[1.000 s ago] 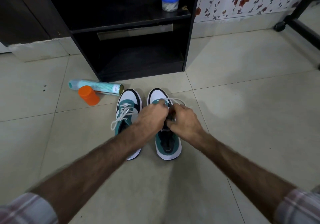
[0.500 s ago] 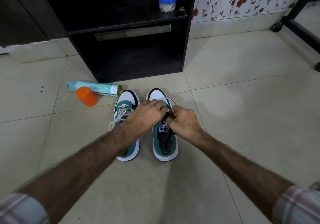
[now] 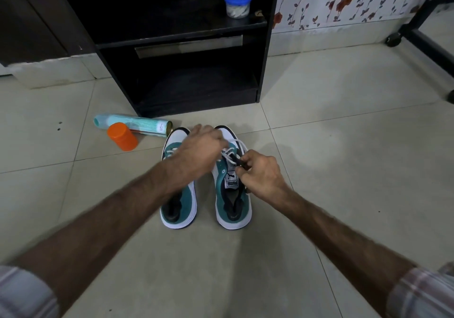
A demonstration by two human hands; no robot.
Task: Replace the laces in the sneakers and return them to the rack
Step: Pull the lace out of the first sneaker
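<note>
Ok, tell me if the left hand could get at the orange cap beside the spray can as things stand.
Probably yes. The orange cap lies on bare floor left of the sneakers, nothing over it. The left hand is close by, but it is busy at the white lace.

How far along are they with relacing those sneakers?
The left sneaker already carries a white lace. Both hands, left hand and right hand, are working the white lace on the right sneaker. Upper eyelets and returning both to the rack remain.

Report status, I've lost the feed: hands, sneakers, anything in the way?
Both hands on right sneaker: right hand pinching white lace, left hand gripping the toe end. Spray can, orange cap beside the rack.
</note>
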